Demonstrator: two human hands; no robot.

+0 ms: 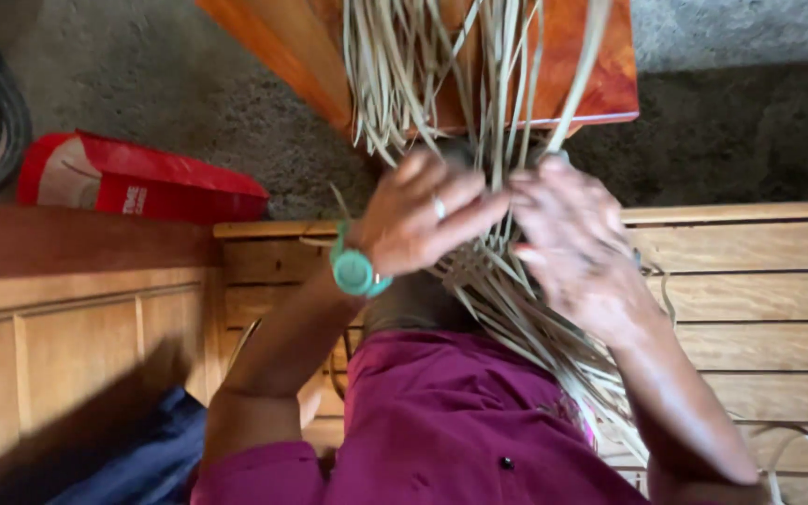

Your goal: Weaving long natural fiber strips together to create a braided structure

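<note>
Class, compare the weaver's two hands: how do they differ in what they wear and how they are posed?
The left hand wears a ring and a green wristwatch; the right hand shows neither. The left hand's fingers point toward the right hand; the right hand's curl upward. Both touch the pale straw strips.

Grey concrete floor [731, 131], slatted wooden bench [750, 309], red bag [142, 178].

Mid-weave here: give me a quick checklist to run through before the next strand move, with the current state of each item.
1. Left hand on the strips: ok, fingers pinch the woven part.
2. Right hand on the strips: ok, pressed against them.
3. Woven section intact: ok, crossed strips visible between the hands.
4. Loose ends free: ok, they fan out above and below.
5. Which strand goes next: cannot tell, blurred.
6. Watch clear of strips: ok.
</note>
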